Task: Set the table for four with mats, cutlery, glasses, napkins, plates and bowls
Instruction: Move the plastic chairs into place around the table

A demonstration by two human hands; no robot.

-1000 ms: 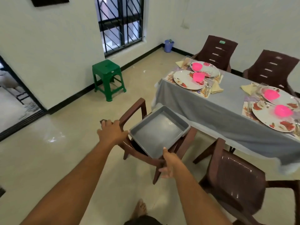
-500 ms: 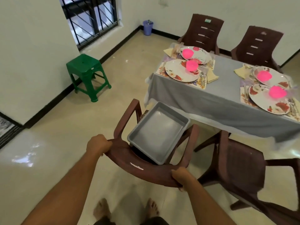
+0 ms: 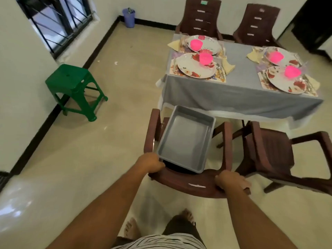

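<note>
A brown plastic chair [image 3: 190,186] stands in front of me with an empty grey tray [image 3: 185,139] lying on its seat. My left hand [image 3: 150,162] grips the left end of the chair's backrest and my right hand [image 3: 231,181] grips the right end. Beyond it is the table [image 3: 239,90] under a grey cloth. Several floral plates [image 3: 195,67] lie on mats there, each with a pink bowl [image 3: 206,58] on it. Yellow napkins [image 3: 227,64], cutlery [image 3: 220,70] and glasses sit beside the plates.
A second brown chair [image 3: 273,151] stands to the right, close to the table's near edge. Two more chairs [image 3: 203,15] stand at the far side. A green stool [image 3: 73,87] is by the left wall, a purple bin [image 3: 128,17] in the far corner.
My right hand has left the tray's rim and taken the chair's backrest. My left hand slid along the backrest. The view has swung so that I face the table from behind the chair.
</note>
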